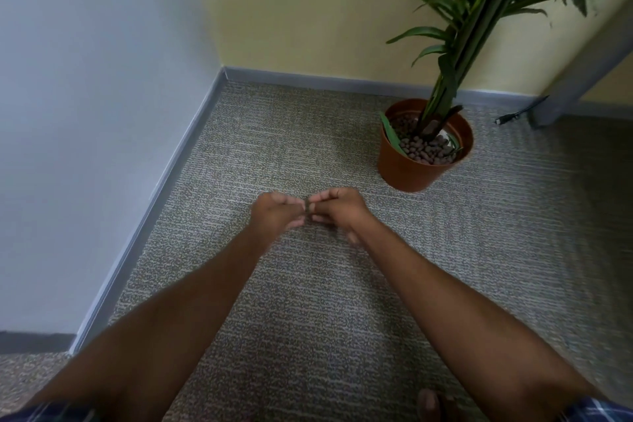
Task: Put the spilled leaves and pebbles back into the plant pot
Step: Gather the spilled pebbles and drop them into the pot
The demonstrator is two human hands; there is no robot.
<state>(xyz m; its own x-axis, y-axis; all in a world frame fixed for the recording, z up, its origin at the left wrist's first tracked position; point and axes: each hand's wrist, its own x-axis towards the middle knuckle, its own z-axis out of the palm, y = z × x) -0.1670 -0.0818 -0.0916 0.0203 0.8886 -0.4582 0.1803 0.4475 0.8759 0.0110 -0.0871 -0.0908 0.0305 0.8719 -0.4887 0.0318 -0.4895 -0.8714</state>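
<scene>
From my seat I judge the step as gathering one last scrap off the speckled grey-beige loop-pile carpet [308, 284]: my left hand [274, 216] and right hand [337, 207] meet low over it, fingertips pinched around a small dark bit [307, 205], too small to tell leaf from pebble. Both grips are clenched on it, though which hand truly bears it I cannot tell. I would keep the pinch firm, cup one palm beneath, and carry it forward and right to the round terracotta-coloured plastic plant pot [411, 171], which stands near, filled with knobbly reddish-brown clay pebbles [424, 151] and long glossy green leaves [388, 130]. The rough pile could hide crumbs.
</scene>
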